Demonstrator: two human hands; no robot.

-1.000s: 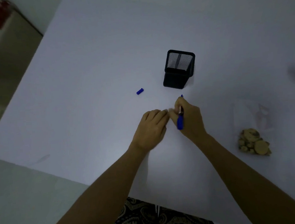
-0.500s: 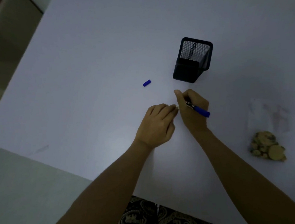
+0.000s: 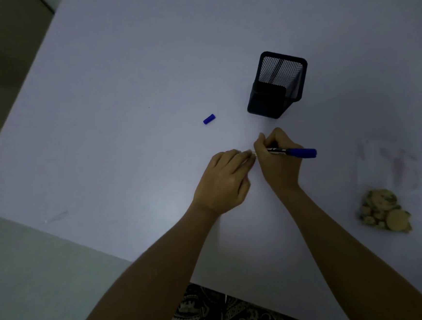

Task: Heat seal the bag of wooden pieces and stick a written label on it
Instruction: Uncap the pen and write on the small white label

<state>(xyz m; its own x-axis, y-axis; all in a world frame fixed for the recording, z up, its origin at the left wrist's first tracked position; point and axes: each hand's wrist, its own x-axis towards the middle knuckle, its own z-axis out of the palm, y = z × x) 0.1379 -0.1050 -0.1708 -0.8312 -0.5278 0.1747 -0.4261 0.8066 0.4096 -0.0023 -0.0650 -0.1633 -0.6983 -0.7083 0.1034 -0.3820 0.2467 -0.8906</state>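
My right hand [image 3: 278,159] grips a blue marker [image 3: 295,152], its tip pointing left and down at the white table [image 3: 123,91] and its blue end sticking out to the right. My left hand [image 3: 224,181] lies flat beside it, fingertips pressing down just by the marker tip; any label under them is hidden. The marker's blue cap [image 3: 209,119] lies loose on the table, up and left of my hands. A clear bag of wooden pieces [image 3: 383,209] lies at the right, with the wood slices bunched at its near end.
A black mesh pen holder [image 3: 276,85] stands just beyond my right hand. The table's left edge runs diagonally, with floor beyond it. Patterned fabric shows below the near edge.
The marker swung from upright in my right hand to lying low with its blue end pointing right. My left hand stayed pressed beside it. The view shifted slightly.
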